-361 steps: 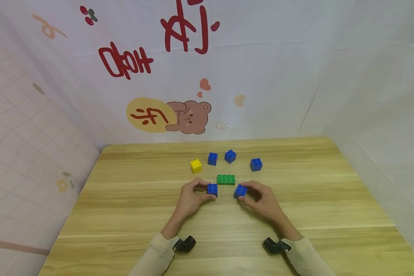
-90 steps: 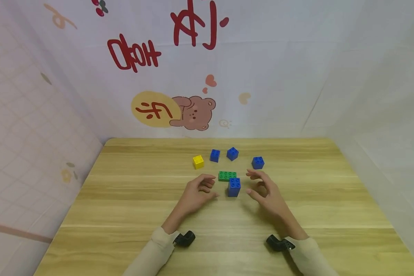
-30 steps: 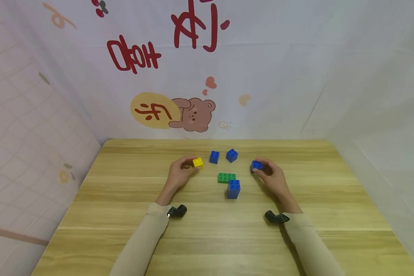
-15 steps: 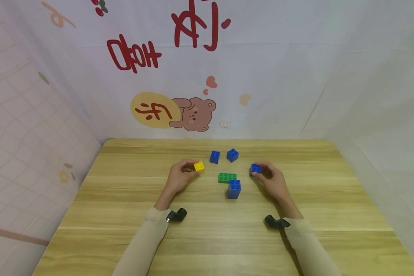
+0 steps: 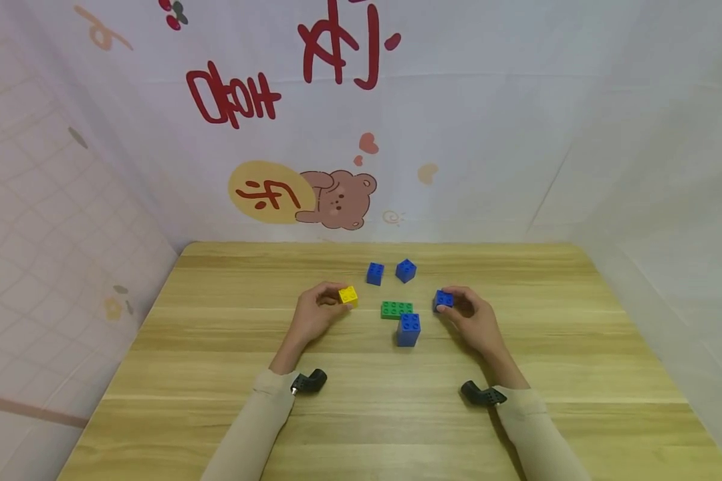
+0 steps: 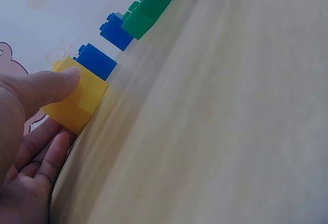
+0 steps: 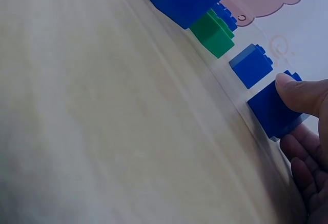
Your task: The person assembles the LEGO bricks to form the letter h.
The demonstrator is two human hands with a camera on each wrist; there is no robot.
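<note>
In the head view my left hand [image 5: 314, 315] pinches a yellow toy brick [image 5: 348, 296] between thumb and fingers. The left wrist view has the thumb pressed against the side of that yellow brick [image 6: 77, 101]. Across from it, my right hand [image 5: 476, 322] pinches a blue toy brick [image 5: 442, 301]; its thumb lies on the near face of this blue brick [image 7: 271, 108] in the right wrist view. Between the hands, a flat green brick [image 5: 391, 310] lies on the table. Just in front of it stands a tall blue stack [image 5: 408, 332], partly covering its right end.
Two more blue bricks, a left one [image 5: 375, 273] and a turned one [image 5: 406, 270], sit behind the green brick. The wooden table [image 5: 361, 414] ends at a printed white backdrop [image 5: 469, 153], with cloth walls at both sides.
Two separately held blue bricks became the stack, and the hands let go of it. They then took the yellow and right blue bricks, drawing both slightly nearer and the blue one inward.
</note>
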